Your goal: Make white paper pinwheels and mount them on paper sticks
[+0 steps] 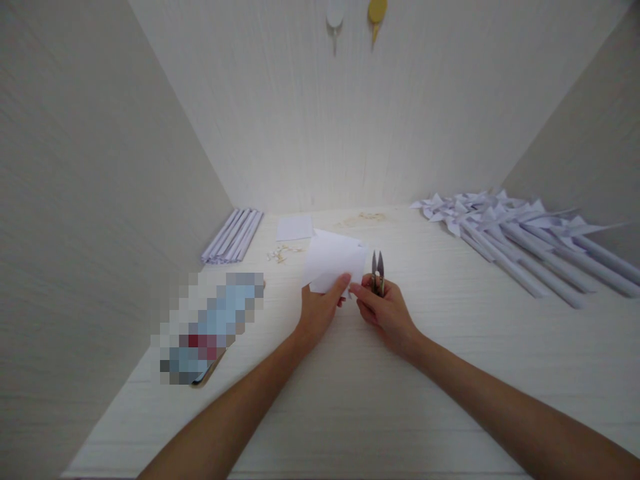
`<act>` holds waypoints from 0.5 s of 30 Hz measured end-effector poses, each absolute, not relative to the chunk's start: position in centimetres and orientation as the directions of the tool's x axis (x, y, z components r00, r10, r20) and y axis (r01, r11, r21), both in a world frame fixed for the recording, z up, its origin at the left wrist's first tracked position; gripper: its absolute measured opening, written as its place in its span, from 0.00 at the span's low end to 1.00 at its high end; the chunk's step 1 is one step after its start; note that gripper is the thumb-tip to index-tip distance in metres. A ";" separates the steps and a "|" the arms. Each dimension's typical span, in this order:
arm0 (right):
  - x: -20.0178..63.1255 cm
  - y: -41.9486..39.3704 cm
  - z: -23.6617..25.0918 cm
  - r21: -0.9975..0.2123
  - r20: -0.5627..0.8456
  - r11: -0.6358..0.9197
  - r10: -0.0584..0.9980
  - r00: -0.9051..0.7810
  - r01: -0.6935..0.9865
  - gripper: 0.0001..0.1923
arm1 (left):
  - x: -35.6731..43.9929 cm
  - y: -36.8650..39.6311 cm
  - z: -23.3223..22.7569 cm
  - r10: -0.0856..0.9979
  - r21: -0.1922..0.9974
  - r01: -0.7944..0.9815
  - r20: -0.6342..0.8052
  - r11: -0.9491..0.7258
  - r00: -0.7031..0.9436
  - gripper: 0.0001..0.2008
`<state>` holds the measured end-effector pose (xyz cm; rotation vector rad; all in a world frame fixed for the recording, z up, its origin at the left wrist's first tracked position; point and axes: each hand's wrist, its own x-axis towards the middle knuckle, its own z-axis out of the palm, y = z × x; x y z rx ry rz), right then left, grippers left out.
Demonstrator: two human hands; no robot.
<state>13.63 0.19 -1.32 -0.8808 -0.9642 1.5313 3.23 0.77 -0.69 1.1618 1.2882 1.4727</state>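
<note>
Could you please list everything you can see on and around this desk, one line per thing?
paper sheet: one, white, held above the desk centre
snips: one pair, metal, in the right hand
paper square: one, white, flat near the back
rolled paper sticks: a bundle, white, back left
paper pinwheels: a pile, white, right side
small pins: a scatter, pale, by the sticks
blurred object: one, left front
wall hooks: two, white and yellow, back wall
desk: one, white
left hand: pinching the sheet
right hand: gripping the snips
</note>
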 end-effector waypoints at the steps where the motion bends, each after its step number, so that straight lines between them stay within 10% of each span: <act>1: 13.6 0.2 -1.3 -0.915 -0.043 -0.102 0.987 -0.155 -0.390 0.13 | 3.2 0.7 -0.6 0.970 0.993 -0.016 0.107 -0.113 -0.221 0.10; 15: 13.6 0.2 -0.9 -0.887 -0.046 -0.119 0.984 -0.171 -0.447 0.18 | 3.0 1.0 -1.0 0.981 0.994 -0.017 0.107 -0.111 -0.161 0.12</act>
